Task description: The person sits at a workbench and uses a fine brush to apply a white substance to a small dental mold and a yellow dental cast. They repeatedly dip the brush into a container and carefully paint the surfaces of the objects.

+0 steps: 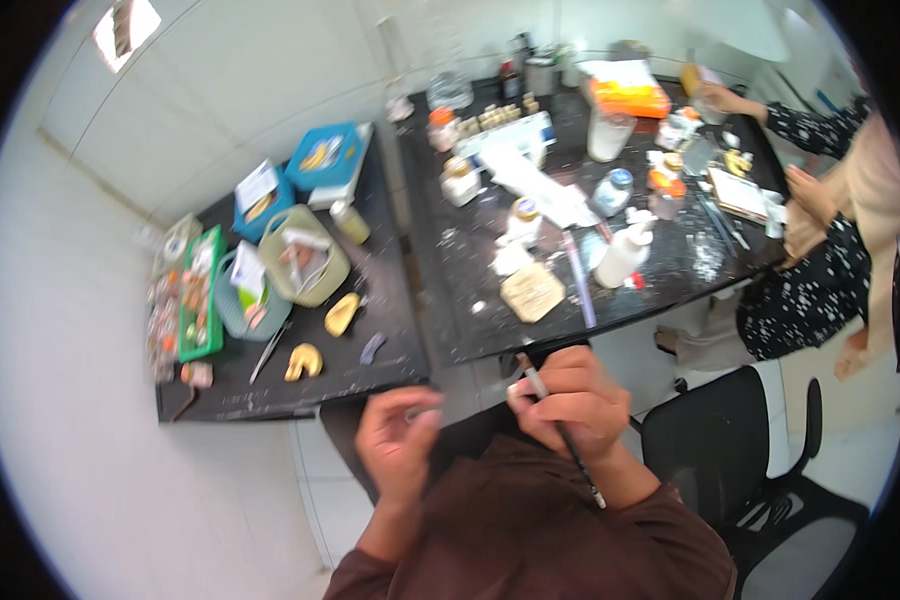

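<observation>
In front of my body, my right hand (578, 405) is closed round a slim brush (570, 445) with a dark handle and a silvery collar. The brush slants, tip toward the table and handle end down toward my sleeve. A tiny whitish piece (514, 394) shows at the fingertips of that hand; its kind is too small to tell. Left of it, my left hand (398, 440) is raised with curled fingers, the thumb apart from the index finger, and I see nothing held there. It is slightly blurred. Nearest to it on the left table lies a grey-purple curved piece (373, 348).
Yellow dental casts (304, 362), tweezers (270, 352) and baskets (310, 285) occupy the left table (390, 300). On the right table are a white pump bottle (624, 252), a beige tile (532, 293), a purple strip (578, 280) and jars (612, 192). A co-worker (830, 190) and black chair (708, 440) are at right.
</observation>
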